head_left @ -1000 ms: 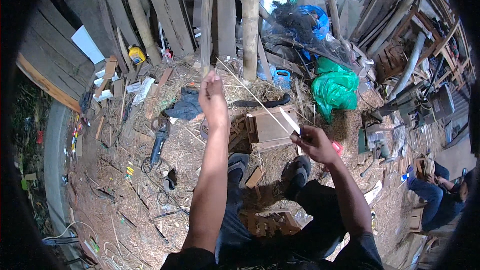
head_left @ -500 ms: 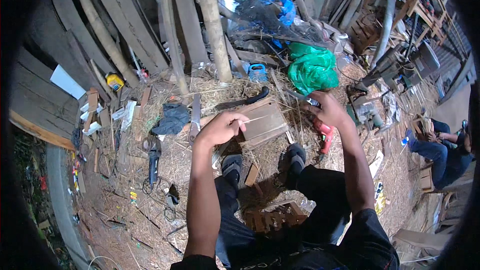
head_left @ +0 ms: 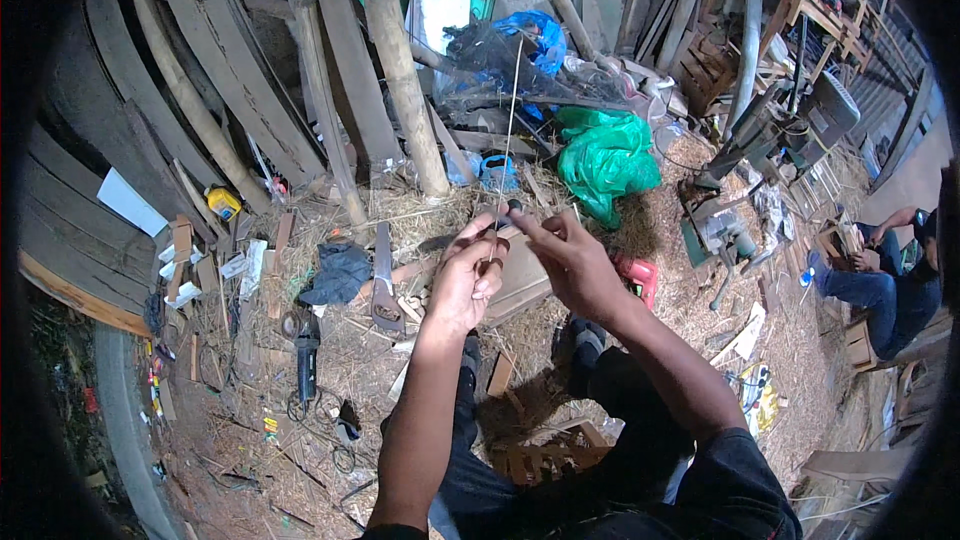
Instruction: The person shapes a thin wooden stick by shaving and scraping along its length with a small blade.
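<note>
A thin pale wooden strip (head_left: 512, 130) stands almost upright, its lower end pinched in my left hand (head_left: 468, 278). My right hand (head_left: 580, 265) is close beside it, fingers bent and fingertips at the strip near the left hand. Whatever the right hand holds is hidden by its own fingers. Under both hands, a flat wooden box or panel (head_left: 522, 285) lies in front of my feet, partly covered. The dark curved handle (head_left: 515, 205) of a tool shows just past my fingertips.
A red power drill (head_left: 638, 278) lies right of the box. To the left are a handsaw (head_left: 384, 285), a dark cloth (head_left: 338, 272) and an angle grinder (head_left: 306, 355). Green plastic sheeting (head_left: 605, 155) and a machine (head_left: 720, 225) stand beyond. Another person (head_left: 880, 280) sits far right.
My right hand has come left and down to meet the left hand. The strip has swung from nearly level to almost upright. The view has shifted slightly.
</note>
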### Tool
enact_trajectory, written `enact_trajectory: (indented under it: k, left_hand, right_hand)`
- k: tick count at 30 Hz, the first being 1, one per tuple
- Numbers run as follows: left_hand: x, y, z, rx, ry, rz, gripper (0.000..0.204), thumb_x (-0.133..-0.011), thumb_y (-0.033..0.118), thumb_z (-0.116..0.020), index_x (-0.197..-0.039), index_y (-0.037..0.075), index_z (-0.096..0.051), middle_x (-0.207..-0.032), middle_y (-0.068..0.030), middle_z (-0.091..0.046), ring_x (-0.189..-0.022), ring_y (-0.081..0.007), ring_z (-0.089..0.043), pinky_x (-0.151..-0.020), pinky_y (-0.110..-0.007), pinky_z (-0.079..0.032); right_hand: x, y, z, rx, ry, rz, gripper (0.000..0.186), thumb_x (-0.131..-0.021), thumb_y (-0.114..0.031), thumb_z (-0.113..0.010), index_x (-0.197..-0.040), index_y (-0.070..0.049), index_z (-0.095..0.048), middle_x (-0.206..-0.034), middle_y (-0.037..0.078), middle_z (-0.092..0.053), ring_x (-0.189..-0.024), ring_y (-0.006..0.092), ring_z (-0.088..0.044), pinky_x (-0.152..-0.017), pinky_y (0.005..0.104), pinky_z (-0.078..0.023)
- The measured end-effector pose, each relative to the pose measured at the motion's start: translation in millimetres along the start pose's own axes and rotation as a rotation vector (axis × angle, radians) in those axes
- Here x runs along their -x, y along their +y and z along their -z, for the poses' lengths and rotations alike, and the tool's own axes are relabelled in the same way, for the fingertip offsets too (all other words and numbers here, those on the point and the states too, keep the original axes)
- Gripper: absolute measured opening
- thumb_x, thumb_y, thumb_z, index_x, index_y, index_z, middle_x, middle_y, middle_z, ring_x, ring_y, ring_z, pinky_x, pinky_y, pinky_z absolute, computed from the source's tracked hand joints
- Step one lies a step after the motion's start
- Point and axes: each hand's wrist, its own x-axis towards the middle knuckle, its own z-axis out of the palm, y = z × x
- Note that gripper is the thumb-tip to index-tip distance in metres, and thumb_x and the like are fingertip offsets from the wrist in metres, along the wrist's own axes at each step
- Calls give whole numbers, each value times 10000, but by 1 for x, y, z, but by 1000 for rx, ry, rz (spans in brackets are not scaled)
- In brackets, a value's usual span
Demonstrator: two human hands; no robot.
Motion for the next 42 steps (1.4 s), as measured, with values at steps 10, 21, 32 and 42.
enact_trajectory:
  k: [10,21,32,42]
  left_hand:
    - [6,-2,-10,152,-80,20,517,-929,88,-435,-1439,106,-352,-813,3,-490,-452,-31,-330,-420,-175,-263]
    - [-30,-40,-38,307,-129,280,488,-971,93,-410,-1449,149,-335,-627,60,-342,-411,-28,-243,-384,-178,-203]
    - [9,-85,-19,202,0,438,553,-981,129,-392,-1508,214,-246,-662,38,-367,-413,-31,-246,-393,-182,-212]
    - [41,-132,-35,100,26,485,569,-978,119,-400,-1514,192,-223,-605,49,-347,-406,-22,-222,-366,-169,-187]
  right_hand:
    - [-7,9,6,154,-266,66,647,-851,-37,-559,-1419,-322,-437,-963,154,-528,-741,316,-616,-660,409,-520]
    - [20,47,46,110,-288,-36,632,-845,-28,-588,-1428,-224,-441,-916,143,-546,-766,311,-578,-640,397,-476]
    - [87,51,29,108,-419,-140,660,-843,-58,-560,-1453,-240,-388,-788,130,-516,-633,319,-562,-539,427,-459]
    - [155,55,57,111,-597,-215,912,-684,-86,-651,-1480,-356,-297,-843,137,-541,-649,356,-595,-573,449,-500]
